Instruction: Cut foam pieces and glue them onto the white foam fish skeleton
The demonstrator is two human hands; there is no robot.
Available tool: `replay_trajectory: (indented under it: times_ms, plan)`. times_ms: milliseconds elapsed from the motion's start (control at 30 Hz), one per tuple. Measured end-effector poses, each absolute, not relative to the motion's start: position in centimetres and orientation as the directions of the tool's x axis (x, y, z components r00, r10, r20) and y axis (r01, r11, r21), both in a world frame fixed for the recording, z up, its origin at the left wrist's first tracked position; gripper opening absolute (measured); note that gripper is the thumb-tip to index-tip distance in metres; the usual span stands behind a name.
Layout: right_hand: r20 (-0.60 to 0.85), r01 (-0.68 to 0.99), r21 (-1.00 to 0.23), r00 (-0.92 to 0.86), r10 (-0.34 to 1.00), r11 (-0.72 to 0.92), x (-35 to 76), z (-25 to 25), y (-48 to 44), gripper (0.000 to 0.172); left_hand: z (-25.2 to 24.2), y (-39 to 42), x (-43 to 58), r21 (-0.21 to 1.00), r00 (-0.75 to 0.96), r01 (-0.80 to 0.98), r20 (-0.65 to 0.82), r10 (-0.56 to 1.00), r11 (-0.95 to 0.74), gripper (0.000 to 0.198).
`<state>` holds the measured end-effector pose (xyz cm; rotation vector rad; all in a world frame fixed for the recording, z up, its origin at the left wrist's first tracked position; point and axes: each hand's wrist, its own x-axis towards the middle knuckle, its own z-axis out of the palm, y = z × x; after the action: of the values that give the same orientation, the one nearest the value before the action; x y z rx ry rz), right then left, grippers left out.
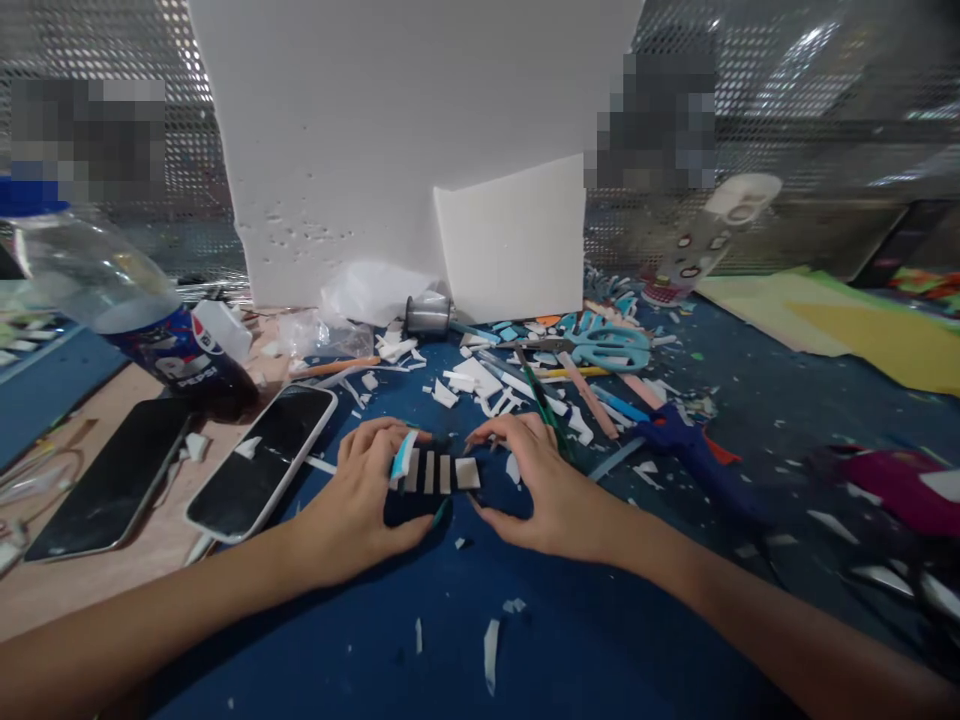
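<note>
Head view: one blue table (525,640), strewn with small white offcuts, too many to count.
Bottle: one Pepsi bottle (127,310), tilted, at the far left.
Phones: two, with dark screens up, side by side; the outer phone (112,490) is nearer the edge, and the inner phone (262,460) is just beside the left hand.
Left hand (360,495): half closed, fingers curled over the left end of the dark piece and thumb below it, so it grasps this piece. One blue-and-white strip (403,455) leans against its index finger.
Dark piece (416,505): one, lying on the table between both hands.
White strips (445,473): four, lying parallel on the dark piece with narrow gaps between them.
Right hand (551,485): half closed, index fingertip at the upper right corner of the dark piece and thumb at the lower one, pinching it.
Foam boards: two, upright at the back; the small board (514,240) stands before the large board (375,130).
Scissors (607,348): one teal pair, behind the right hand, apart from it.
Yellow sheets (877,340): far right; the number cannot be told.
</note>
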<state>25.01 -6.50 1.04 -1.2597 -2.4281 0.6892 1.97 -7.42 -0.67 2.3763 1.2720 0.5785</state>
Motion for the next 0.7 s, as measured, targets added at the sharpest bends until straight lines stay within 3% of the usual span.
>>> replay_trajectory:
  times_ms: [200, 700]
  plan:
    - [0.036, 0.673, -0.569, -0.554, 0.831, 0.473, 25.07, 0.54, -6.27, 0.041, -0.83, -7.07, 1.92, 0.564, 0.498, 0.671, 0.139, 0.856, -0.482, 0.041]
    - [0.036, 0.673, -0.565, -0.558, 0.829, 0.477, 25.12, 0.60, -6.35, 0.044, -0.92, -7.12, 1.70, 0.595, 0.493, 0.655, 0.132, 0.860, -0.466, 0.041]
